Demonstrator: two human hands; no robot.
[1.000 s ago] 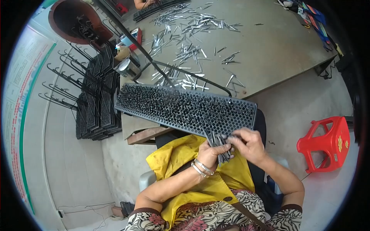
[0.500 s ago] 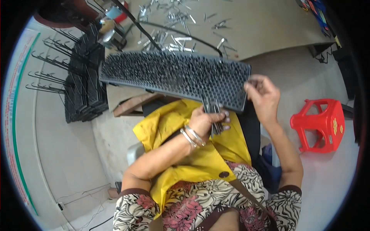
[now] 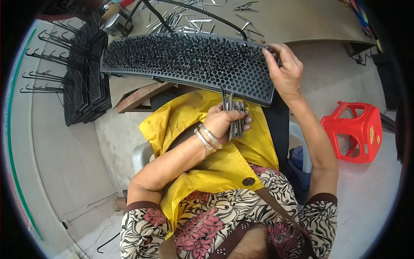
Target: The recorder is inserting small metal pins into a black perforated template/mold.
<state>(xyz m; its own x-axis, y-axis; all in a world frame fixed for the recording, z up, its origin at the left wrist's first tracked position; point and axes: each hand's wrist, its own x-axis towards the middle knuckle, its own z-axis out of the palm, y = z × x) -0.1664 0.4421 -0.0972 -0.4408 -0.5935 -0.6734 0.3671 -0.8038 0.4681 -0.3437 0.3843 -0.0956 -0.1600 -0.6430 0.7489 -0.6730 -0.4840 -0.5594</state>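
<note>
A long black tray (image 3: pixel 258 82) pierced with rows of round holes lies across in front of me, with thin dark metal pieces standing densely in most of it. Toward its right end and near edge many holes show bare. Just below the near edge, my left hand (image 3: pixel 224 121) is closed around a bundle of thin metal strips (image 3: pixel 236 123), their ends pointing up and down. At the tray's far right corner is my right hand (image 3: pixel 284 71), thumb and forefinger pinched over the holes. What lies between those fingertips is too small to make out.
Loose shiny metal strips (image 3: pixel 198 21) are scattered on the table (image 3: pixel 302 21) behind the tray. A black bent rod frame (image 3: pixel 207 9) rises from the tray's far side. Stacked black hooked racks (image 3: pixel 86 73) stand at the left, a red plastic stool (image 3: pixel 355 131) at the right.
My right hand has gone from the middle of the tray's right edge to its far right corner. The left hand still grips the bundle. The whole view has shifted slightly.
</note>
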